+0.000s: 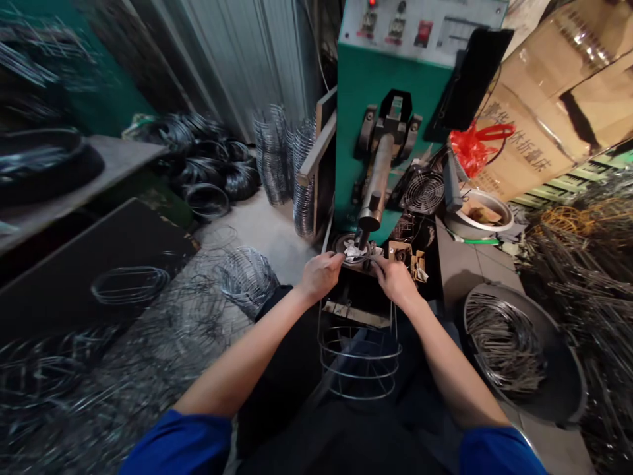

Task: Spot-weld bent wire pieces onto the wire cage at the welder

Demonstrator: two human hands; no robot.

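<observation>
A round wire basket (360, 363) hangs down in front of my lap, below the welding-type machine (383, 72). My left hand (321, 274) is closed on the basket's upper wire at the left of the machine's metal rod (378, 185). On the right side, my right hand (395, 280) pinches the same wire frame just under the rod's tip. White scraps (355, 251) lie between the two hands. Exact contact at the fingertips is too small to make out.
Stacks of wire rings (304, 185) stand left of the machine. A wire bundle (248, 280) is beside my left forearm. At the right are a black tub of metal rods (509, 343), a white bowl (479, 212) and a cardboard box (548, 99). Loose wires cover the left floor.
</observation>
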